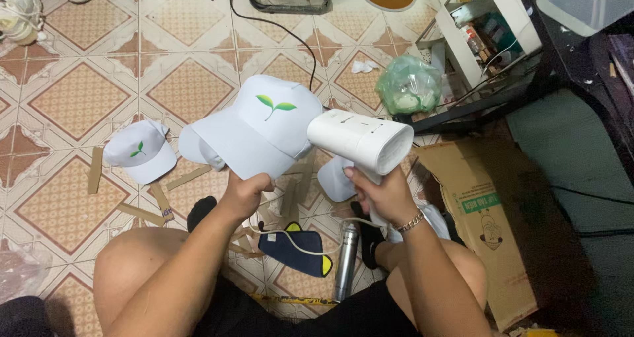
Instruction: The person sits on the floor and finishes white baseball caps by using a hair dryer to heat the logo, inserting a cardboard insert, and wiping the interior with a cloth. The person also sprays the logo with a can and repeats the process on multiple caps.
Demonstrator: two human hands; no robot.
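The fingers of the left hand [246, 190] are clenched on the lower edge of a white fabric baseball cap with a green two-leaf emblem on its front panel [261, 126], pinching the cloth where the crown meets the brim, so the cap is held up above the person's knees with its front turned toward the camera. The fingers of the right hand [382, 193] are wrapped tight round the handle of a white plastic handheld appliance with a wide flat nozzle, which looks like a garment steamer [360, 139]; its head lies just beside the cap's right side, touching or nearly so.

To do this pass well, the left grip would best stay low on the rim, well away from the nozzle mouth, pulling the panel taut so the cloth lies smooth. The nozzle should probably move steadily rather than linger on the printed emblem.

Farther out, a second white cap with the same green emblem [140, 151] rests on the patterned tile floor [79, 99] toward the left. Brown cardboard strips [141, 213] lie near it, a slim silver metal bottle [345, 261] lies between the knees, and a flattened brown cardboard box [485, 225] lies to the right.
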